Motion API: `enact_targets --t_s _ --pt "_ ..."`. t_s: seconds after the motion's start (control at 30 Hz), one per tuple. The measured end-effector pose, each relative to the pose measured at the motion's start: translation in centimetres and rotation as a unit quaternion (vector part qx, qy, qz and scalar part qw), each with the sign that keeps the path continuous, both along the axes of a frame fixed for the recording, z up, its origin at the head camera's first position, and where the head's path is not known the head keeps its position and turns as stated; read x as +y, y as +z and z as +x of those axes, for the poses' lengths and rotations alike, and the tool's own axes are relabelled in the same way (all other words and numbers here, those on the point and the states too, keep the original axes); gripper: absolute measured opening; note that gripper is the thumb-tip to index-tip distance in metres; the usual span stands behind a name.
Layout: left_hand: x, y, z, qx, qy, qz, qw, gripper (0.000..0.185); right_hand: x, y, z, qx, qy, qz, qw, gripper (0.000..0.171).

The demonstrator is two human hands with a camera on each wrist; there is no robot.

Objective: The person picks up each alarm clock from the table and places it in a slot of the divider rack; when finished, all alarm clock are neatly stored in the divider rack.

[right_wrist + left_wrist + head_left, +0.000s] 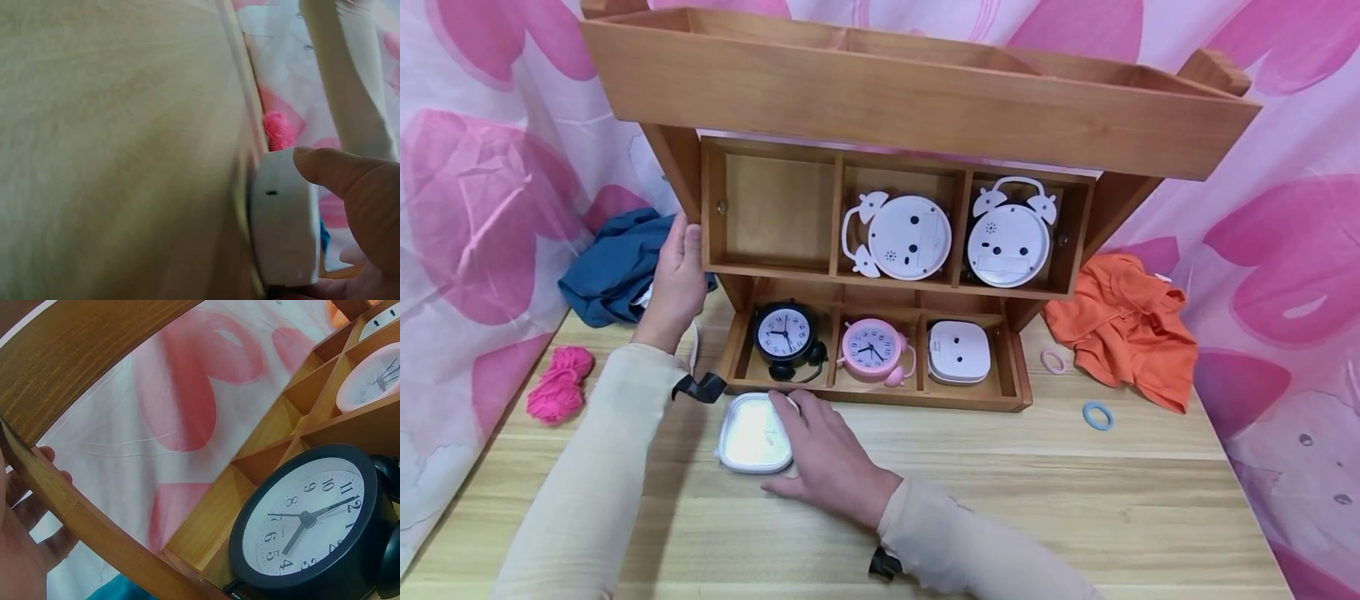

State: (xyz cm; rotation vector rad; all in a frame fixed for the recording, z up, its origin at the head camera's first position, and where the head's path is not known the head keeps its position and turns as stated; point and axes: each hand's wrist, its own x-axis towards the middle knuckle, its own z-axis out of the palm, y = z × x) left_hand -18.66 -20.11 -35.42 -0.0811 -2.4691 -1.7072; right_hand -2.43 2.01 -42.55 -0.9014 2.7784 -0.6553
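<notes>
A wooden shelf unit (917, 117) with several compartments stands at the back of the table. My left hand (679, 271) grips its left side panel (81, 512), with the fingers (28, 506) curled behind the wood. A white square clock (752, 433) lies flat on the table in front of the shelf. My right hand (820, 450) holds it by its right edge, the thumb (337, 172) pressed on its side (281, 219). In the lower row sit a black alarm clock (784, 333) (306, 522), a pink clock (871, 348) and another white square clock (958, 352). Two white twin-bell clocks (898, 236) (1009, 237) stand back-out in the upper row.
A blue cloth (617, 262) lies left of the shelf and an orange cloth (1123, 329) to its right. Pink yarn (560, 383) sits at the table's left edge. A pink ring (1054, 361) and a blue ring (1097, 415) lie at the right. The upper-left compartment (778, 208) holds nothing.
</notes>
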Motion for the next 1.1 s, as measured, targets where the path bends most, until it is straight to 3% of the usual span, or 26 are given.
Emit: enact_targets --t_s 0.27,0.47,0.77,0.93,1.1 --pt "0.1 0.1 0.2 -0.007 0.0 -0.004 1.0 0.056 -1.2 -0.9 -0.3 -0.014 -0.016 0.005 1.0 0.109" --pt "0.0 0.2 0.1 -0.002 -0.004 -0.001 1.0 0.055 -0.9 -0.8 -0.6 -0.028 0.004 0.009 1.0 0.106" --pt "-0.1 0.2 0.1 -0.002 -0.008 -0.005 1.0 0.056 1.5 0.3 -0.6 -0.073 0.029 -0.067 0.995 0.105" --pt "-0.1 0.2 0.1 0.002 -0.01 -0.005 0.9999 0.056 3.4 3.2 -1.3 -0.029 0.002 -0.125 0.992 0.106" --pt "-0.2 0.1 0.0 -0.008 -0.007 -0.009 0.9999 0.056 4.6 7.2 -2.8 0.076 -0.015 -0.177 0.981 0.103"
